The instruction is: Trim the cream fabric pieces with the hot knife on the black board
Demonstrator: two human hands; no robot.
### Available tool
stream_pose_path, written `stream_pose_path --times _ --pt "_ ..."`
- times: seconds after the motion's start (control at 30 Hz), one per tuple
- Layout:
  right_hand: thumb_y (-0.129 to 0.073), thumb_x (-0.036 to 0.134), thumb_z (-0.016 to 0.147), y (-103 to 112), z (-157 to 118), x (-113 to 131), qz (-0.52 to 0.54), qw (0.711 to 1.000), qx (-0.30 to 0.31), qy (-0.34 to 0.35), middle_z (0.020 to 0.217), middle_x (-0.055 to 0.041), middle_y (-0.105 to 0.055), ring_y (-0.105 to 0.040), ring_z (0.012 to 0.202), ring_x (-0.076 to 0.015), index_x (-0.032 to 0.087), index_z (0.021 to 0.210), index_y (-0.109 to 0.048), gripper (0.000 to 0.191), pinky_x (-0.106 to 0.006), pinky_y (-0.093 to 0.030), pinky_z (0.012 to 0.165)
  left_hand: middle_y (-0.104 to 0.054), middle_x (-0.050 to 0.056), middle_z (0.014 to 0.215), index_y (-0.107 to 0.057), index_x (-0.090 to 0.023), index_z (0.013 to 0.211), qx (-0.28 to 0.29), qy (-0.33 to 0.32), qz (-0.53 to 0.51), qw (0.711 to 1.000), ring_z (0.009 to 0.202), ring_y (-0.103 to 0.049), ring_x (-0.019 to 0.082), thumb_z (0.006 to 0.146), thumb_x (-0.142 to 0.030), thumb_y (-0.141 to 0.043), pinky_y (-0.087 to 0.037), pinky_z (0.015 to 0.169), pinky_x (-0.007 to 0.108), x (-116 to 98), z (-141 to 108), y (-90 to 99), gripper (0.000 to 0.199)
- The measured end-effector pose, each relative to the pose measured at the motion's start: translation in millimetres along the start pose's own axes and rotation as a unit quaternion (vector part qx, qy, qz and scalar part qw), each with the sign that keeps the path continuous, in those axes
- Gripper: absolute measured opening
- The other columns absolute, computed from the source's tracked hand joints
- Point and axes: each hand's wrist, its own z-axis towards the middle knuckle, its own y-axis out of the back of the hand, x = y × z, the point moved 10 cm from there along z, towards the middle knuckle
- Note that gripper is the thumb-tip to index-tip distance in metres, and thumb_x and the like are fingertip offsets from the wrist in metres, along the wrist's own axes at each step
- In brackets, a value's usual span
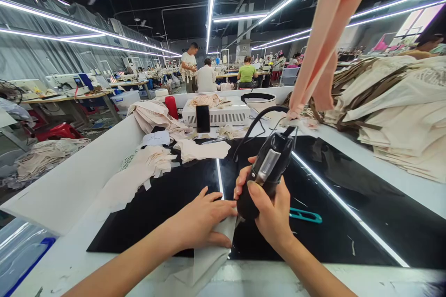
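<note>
Head view: my right hand (pixel 273 213), fingers wrapped firmly round a black corded tool (pixel 270 164); my left hand (pixel 209 216), fingers loosely spread, flat on pale cloth (pixel 209 262) overlapping the black board's (pixel 327 246) near edge. Sound handling: cloth smooth, left fingertips clear of the tool's base. Open room: board rightward, beyond a teal implement (pixel 318 218); leftward, cloth pile (pixel 139 174).

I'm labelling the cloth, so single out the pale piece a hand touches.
The pale piece under the left hand, crossing the near edge of the black board; the other pieces lie untouched.
</note>
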Motion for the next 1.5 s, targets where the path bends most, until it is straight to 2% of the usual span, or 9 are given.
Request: stream_pose_path --times 0.33,0.57,0.77,1.0,1.17,1.33,1.43,1.5 --pt "-0.073 0.035 0.092 -1.2 -2.0 -2.2 -0.009 1.0 -0.001 0.002 0.086 0.0035 -0.065 -0.062 0.063 -0.0138 0.031 0.121 -0.056 0.034 -0.03 -0.057 0.061 -0.057 0.006 0.152 -0.058 -0.033 0.141 -0.001 -0.002 0.004 1.0 0.147 -0.043 0.039 0.086 -0.042 -0.085 -0.019 0.119 0.079 -0.4 1.1 0.8 0.062" --pt "-0.074 0.036 0.091 -2.6 -6.4 2.0 0.015 1.0 -0.003 -0.008 0.084 0.0034 -0.064 -0.061 0.063 -0.0133 0.03 0.121 -0.056 0.035 -0.029 -0.056 0.058 -0.056 0.005 0.153 -0.056 -0.036 0.143 0.004 -0.007 -0.008 1.0 0.148 -0.041 0.039 0.085 -0.035 -0.087 -0.016 0.119 0.079 -2.2 0.6 0.9 0.066" --pt "-0.075 0.041 0.091 -8.6 -10.8 2.1 0.023 1.0 0.014 -0.005 0.086 0.0035 -0.065 -0.062 0.063 -0.0124 0.031 0.122 -0.056 0.039 -0.029 -0.056 0.061 -0.064 0.005 0.143 -0.059 -0.033 0.139 -0.002 -0.007 -0.005 1.0 0.146 -0.044 0.038 0.085 -0.036 -0.087 -0.017 0.12 0.078 -0.5 1.0 0.8 0.061" --pt "-0.075 0.039 0.091 -8.3 -12.1 2.4 0.004 1.0 0.001 -0.013 0.084 0.0039 -0.066 -0.061 0.059 -0.0125 0.03 0.118 -0.057 0.034 -0.03 -0.057 0.06 -0.058 0.003 0.15 -0.06 -0.034 0.138 0.001 -0.006 -0.019 1.0 0.151 -0.038 0.039 0.084 -0.036 -0.087 -0.015 0.122 0.077 1.1 0.1 0.9 0.061" --pt "-0.076 0.044 0.089 -9.4 -16.5 0.4 0.021 1.0 0.004 -0.02 0.087 0.0027 -0.067 -0.062 0.059 -0.0132 0.031 0.122 -0.055 0.041 -0.031 -0.058 0.06 -0.059 0.006 0.148 -0.056 -0.033 0.142 0.003 -0.013 -0.007 1.0 0.15 -0.039 0.04 0.085 -0.035 -0.085 -0.017 0.12 0.078 0.0 0.0 0.6 0.064" --pt "-0.075 0.04 0.091 -10.7 -19.5 -4.8 0.009 1.0 0.011 -0.026 0.088 0.0026 -0.067 -0.062 0.061 -0.0125 0.031 0.121 -0.057 0.036 -0.03 -0.058 0.061 -0.059 0.009 0.148 -0.053 -0.032 0.146 0.002 -0.022 0.003 1.0 0.147 -0.042 0.039 0.088 -0.035 -0.083 -0.017 0.121 0.077 -2.6 -0.1 1.9 0.066" --pt "-0.075 0.04 0.091 -9.1 -19.6 -1.7 0.008 1.0 0.01 -0.024 0.087 0.0024 -0.067 -0.062 0.063 -0.0128 0.03 0.121 -0.057 0.036 -0.029 -0.058 0.062 -0.056 0.009 0.15 -0.052 -0.03 0.146 -0.026 -0.028 0.007 0.999 0.146 -0.043 0.036 0.086 -0.036 -0.086 -0.021 0.123 0.071 -8.1 -7.6 4.6 0.07" --pt "-0.075 0.041 0.091 -7.7 -19.1 2.9 0.012 1.0 0.011 -0.019 0.086 0.0021 -0.066 -0.062 0.064 -0.0134 0.03 0.121 -0.058 0.037 -0.029 -0.057 0.061 -0.057 0.009 0.148 -0.054 -0.028 0.143 -0.083 -0.008 0.013 0.996 0.14 -0.049 0.032 0.085 -0.033 -0.087 -0.034 0.123 0.058 -10.5 -17.8 9.6 0.067"
